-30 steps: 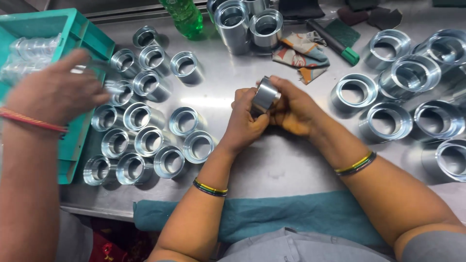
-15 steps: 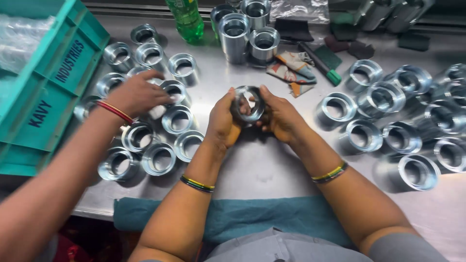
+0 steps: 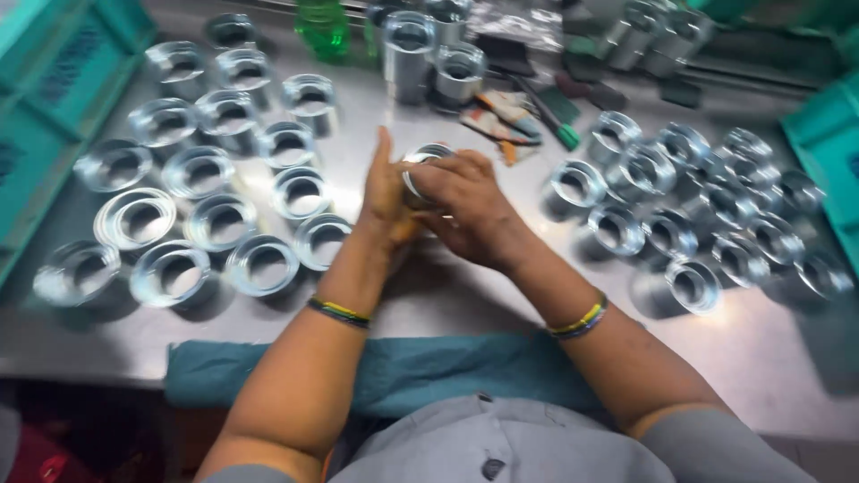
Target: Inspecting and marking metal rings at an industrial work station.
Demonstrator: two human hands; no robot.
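We hold one shiny metal ring (image 3: 425,161) above the middle of the steel table (image 3: 447,295), clamped between both hands. Left hand (image 3: 386,192) backs it, fingers straight and pressed to its side; right hand (image 3: 465,201) curls over the front, fingers closed on the rim. Best to keep the grip on the outer wall, thumb off the bore, and turn slowly, we think. The ring looks machined, smooth, cylindrical and hollow. Rows of like rings (image 3: 215,224) stand left, a looser cluster (image 3: 689,206) right. A teal cloth (image 3: 394,376) drapes the near edge, and a green crate (image 3: 45,98) sits far left.
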